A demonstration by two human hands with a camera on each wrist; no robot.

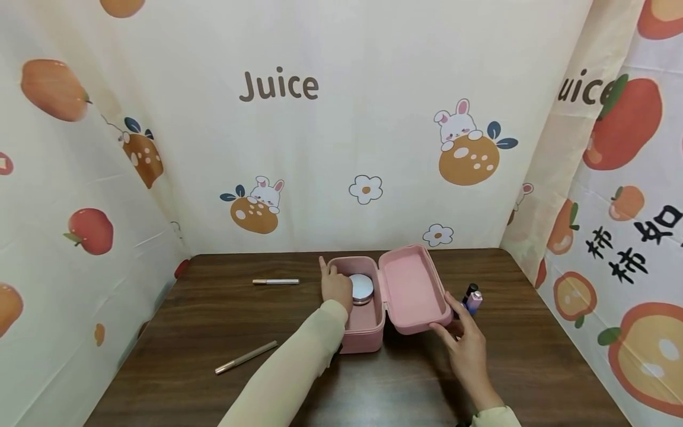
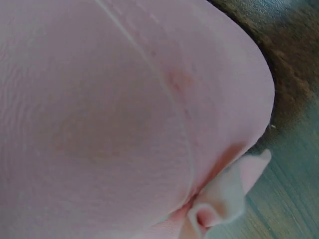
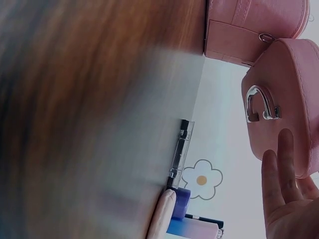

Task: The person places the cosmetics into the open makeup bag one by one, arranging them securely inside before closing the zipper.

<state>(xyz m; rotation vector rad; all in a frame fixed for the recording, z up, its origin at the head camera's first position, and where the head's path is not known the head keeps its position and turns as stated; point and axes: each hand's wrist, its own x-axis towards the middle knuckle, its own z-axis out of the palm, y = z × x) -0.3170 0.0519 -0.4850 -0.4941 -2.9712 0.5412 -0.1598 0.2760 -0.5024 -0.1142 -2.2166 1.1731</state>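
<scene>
An open pink cosmetic case (image 1: 363, 342) stands at the back middle of the table, its lid (image 1: 411, 284) swung out to the right. My left hand (image 1: 337, 289) grips the case's left rim, one finger pointing away from me. Inside lies a round white-topped compact (image 1: 361, 286). At the lid's near right corner, my right hand (image 1: 465, 345) holds the edge between thumb and fingers. The right wrist view shows these fingers along the outer face, below a metal handle (image 3: 260, 103). Pink case wall (image 2: 99, 114) fills most of the left wrist view, where the left hand is hidden.
Two slim pen-like tubes (image 1: 275, 281) (image 1: 246, 357) lie on the table to the left. Beyond the right hand stand small bottles (image 1: 473, 301), one with a black cap. A clear flat case (image 3: 182, 149) shows near them. Printed curtains (image 1: 341, 136) border the table's back and sides.
</scene>
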